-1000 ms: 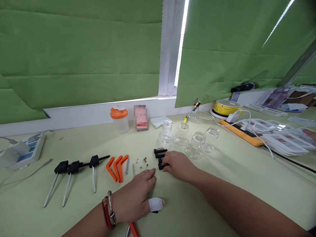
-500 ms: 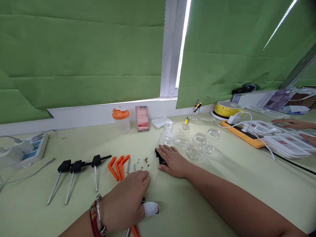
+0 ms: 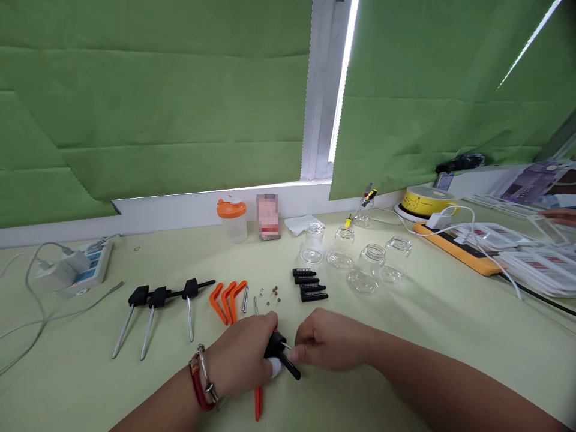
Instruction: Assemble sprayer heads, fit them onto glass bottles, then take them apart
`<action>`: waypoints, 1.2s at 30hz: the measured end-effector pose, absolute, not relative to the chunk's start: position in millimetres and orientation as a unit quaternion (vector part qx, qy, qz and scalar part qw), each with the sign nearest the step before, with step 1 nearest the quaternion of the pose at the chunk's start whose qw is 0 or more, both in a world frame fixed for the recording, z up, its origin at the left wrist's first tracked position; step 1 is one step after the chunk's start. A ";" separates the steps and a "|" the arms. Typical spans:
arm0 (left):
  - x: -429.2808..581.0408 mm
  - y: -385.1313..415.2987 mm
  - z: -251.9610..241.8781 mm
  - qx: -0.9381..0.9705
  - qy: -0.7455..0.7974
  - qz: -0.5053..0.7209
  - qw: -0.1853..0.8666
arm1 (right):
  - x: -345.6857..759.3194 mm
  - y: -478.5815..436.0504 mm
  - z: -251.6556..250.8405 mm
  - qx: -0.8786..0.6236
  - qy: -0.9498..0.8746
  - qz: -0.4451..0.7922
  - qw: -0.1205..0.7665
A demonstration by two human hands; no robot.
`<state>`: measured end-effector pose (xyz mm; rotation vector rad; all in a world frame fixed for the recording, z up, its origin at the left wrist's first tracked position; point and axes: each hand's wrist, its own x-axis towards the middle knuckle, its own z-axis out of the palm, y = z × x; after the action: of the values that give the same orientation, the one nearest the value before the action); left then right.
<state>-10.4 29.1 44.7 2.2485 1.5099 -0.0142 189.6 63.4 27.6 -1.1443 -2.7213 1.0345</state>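
My left hand (image 3: pixel 245 351), with a white wrap on its thumb, is closed around a black part (image 3: pixel 275 345) with a black arm jutting out. An orange lever (image 3: pixel 258 403) shows beneath that hand. My right hand (image 3: pixel 330 339) is closed, its fingertips at a thin metal pin (image 3: pixel 286 345) on the black part. Whether it grips the pin cannot be made out. Several black pieces with springs (image 3: pixel 310 288) lie beyond my right hand. Orange levers (image 3: pixel 228 302), a metal rod (image 3: pixel 245 299) and tiny parts (image 3: pixel 273 293) lie beyond my left.
Black-headed metal rods (image 3: pixel 189 312) lie at the left near a power strip (image 3: pixel 92 267). Glass jars (image 3: pixel 369 267), an orange-lidded cup (image 3: pixel 233 223) and an orange power strip (image 3: pixel 459 251) stand farther back. Another person's hand (image 3: pixel 560 216) is at the right edge, by white trays (image 3: pixel 540 267).
My right hand has left the black spring pieces, uncovering them, and moved nearer to my left hand. The black part in my left hand has come into fuller view, lifted and turned.
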 end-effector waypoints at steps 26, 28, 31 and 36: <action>9.3 15.6 39.2 0.874 0.449 -0.037 0.181 | 182.8 79.5 1.9 -0.349 -0.579 0.728 0.110; 12.1 12.7 42.8 0.883 0.440 -0.054 0.157 | 183.1 79.5 -0.3 -0.345 -0.581 0.733 0.086; 15.6 8.1 50.2 0.894 0.420 -0.087 0.130 | 183.8 79.0 -1.2 -0.338 -0.586 0.733 0.069; 19.2 -1.2 58.9 0.904 0.380 -0.167 0.105 | 185.3 77.2 2.3 -0.293 -0.605 0.740 0.027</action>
<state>19.2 -1.2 58.9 2.6635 1.1201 -0.4923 185.3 77.2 2.3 -0.9062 -1.8691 2.2840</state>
